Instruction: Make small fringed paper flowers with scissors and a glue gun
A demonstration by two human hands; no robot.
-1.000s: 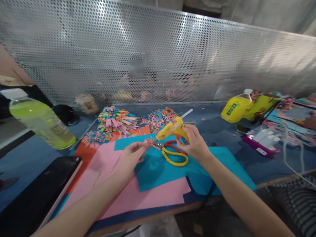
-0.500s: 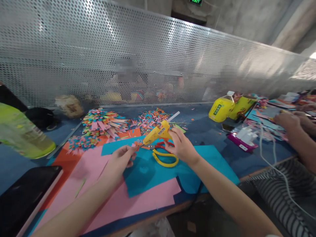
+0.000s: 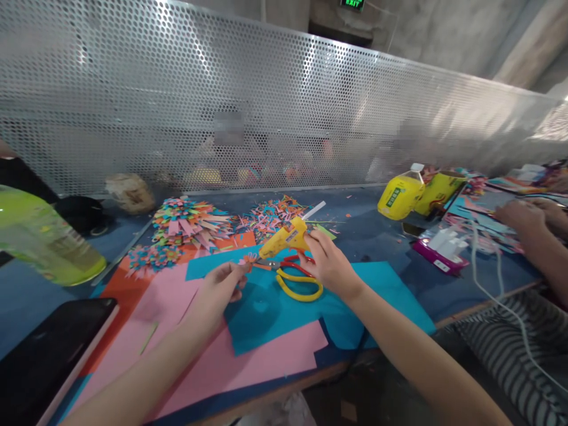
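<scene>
My right hand [image 3: 326, 260] is wrapped round a yellow glue gun [image 3: 281, 239], a white glue stick [image 3: 314, 210] jutting from its back. The gun's nozzle points left and down, at a small orange and pink paper piece [image 3: 249, 261] pinched in the fingertips of my left hand [image 3: 225, 281]. Whether the nozzle touches the paper I cannot tell. Below the gun, scissors with red and yellow handles [image 3: 302, 294] lie on blue paper [image 3: 377, 296]. Pink paper [image 3: 275, 355] spreads under my left forearm.
Fringed paper balls [image 3: 186, 222] and a heap of paper strips [image 3: 275, 213] lie farther back. A green bottle [image 3: 48, 248] and a black case [image 3: 53, 349] are at left. Yellow jug [image 3: 399, 195], purple box [image 3: 439, 257] and another person's hands [image 3: 523, 216] are at right. A perforated metal screen [image 3: 284, 106] stands behind.
The whole view has shifted slightly, so things sit a little farther right. Both hands keep nearly the same pose, with the glue gun's nozzle still by the paper piece.
</scene>
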